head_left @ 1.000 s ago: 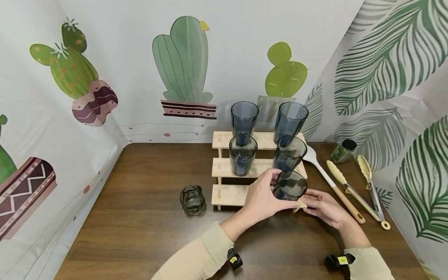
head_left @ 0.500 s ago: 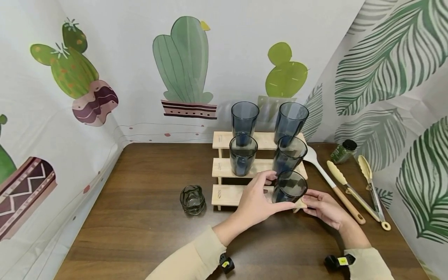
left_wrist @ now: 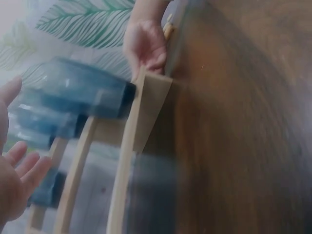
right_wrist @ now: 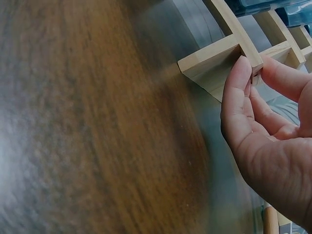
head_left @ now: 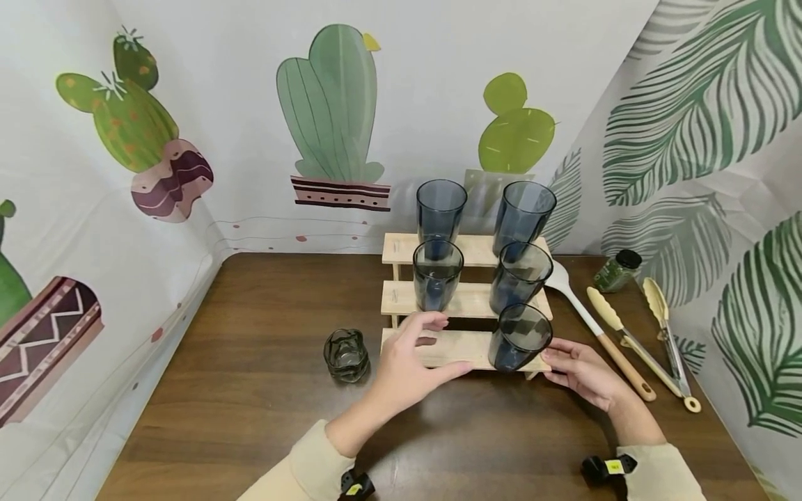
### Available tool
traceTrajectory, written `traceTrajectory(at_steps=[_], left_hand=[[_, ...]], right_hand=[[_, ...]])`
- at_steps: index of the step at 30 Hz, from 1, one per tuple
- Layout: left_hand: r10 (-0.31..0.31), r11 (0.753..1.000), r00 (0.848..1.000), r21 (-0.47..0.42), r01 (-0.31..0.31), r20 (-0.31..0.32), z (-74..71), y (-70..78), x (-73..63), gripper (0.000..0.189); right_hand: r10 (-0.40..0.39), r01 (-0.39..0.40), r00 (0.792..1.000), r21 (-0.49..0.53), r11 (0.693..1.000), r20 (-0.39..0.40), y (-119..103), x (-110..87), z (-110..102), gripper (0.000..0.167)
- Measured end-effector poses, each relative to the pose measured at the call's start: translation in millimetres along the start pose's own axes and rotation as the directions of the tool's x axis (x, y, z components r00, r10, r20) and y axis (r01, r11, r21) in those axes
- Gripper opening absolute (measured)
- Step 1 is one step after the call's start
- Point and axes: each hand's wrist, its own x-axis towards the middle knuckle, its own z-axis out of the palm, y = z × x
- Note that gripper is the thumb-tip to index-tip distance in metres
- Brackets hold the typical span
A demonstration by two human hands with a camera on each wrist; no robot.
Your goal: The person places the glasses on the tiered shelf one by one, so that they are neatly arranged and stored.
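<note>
A three-step wooden rack (head_left: 460,348) stands on the brown table. On its lowest step, at the right end, is a tinted drinking glass (head_left: 520,337). My left hand (head_left: 404,365) is apart from that glass, thumb and fingers spread with nothing between them, in front of the lowest step. With thumb and fingers my right hand (head_left: 583,372) pinches the right end of that step; the right wrist view shows its fingertips (right_wrist: 240,66) at the board's corner. Two more glasses stand on the middle step, a left one (head_left: 436,276) and a right one (head_left: 520,278).
Two blue glasses, left (head_left: 441,212) and right (head_left: 523,216), stand on the top step. A small dark glass cup (head_left: 347,356) sits left of the rack. To the right lie a white spatula (head_left: 583,309), tongs (head_left: 664,327) and a green-filled jar (head_left: 617,271). Printed cloth walls the back.
My left hand has let go of the glass on the lowest step and moved left, away from it. The glass stays in place, and my right hand keeps its pinch on the rack.
</note>
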Motion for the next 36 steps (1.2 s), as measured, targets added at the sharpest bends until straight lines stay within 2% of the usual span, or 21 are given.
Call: traceTrajectory(at_steps=[5,9,14,18,21,26,32,36], left_hand=[[0.024,0.985,1.000,0.169,-0.022,-0.009,-35.1,-4.9,-7.5,0.074],[0.009,0.968,1.000,0.252,-0.009,0.003,-65.6,-17.9,-16.1,0.079],[-0.048,0.959,0.999,0.280,0.047,-0.003,-102.2,-42.4,-31.6,0.085],[-0.153,0.945,0.988,0.295,0.142,0.012,-123.7,-64.5,-45.4,0.094],[-0.226,0.936,0.973,0.288,0.202,0.050,-133.4,-79.2,-54.5,0.101],[-0.291,0.926,0.952,0.278,0.254,0.100,-139.9,-95.9,-65.7,0.109],[-0.344,0.919,0.937,0.227,0.322,0.066,-140.7,-104.0,-69.3,0.098],[-0.350,0.917,0.935,0.221,0.331,0.053,-139.8,-107.2,-68.9,0.094]], right_hand=[[-0.001,0.001,1.000,-0.004,1.000,-0.007,2.0,-0.6,-0.3,0.022],[-0.002,0.002,1.000,-0.001,1.000,-0.005,3.3,0.0,-0.1,0.022],[-0.006,0.006,1.000,0.004,1.000,0.014,3.1,1.9,0.1,0.022],[-0.003,0.003,1.000,-0.001,1.000,0.012,1.8,1.8,-0.1,0.021],[0.001,-0.001,1.000,-0.001,1.000,0.006,1.0,1.5,-0.3,0.021],[0.005,-0.005,1.000,-0.002,1.000,0.001,0.8,1.4,0.2,0.021],[0.001,-0.001,1.000,-0.005,1.000,0.007,0.4,1.7,0.8,0.021],[-0.002,0.003,1.000,-0.004,1.000,0.019,-0.5,1.5,0.8,0.022]])
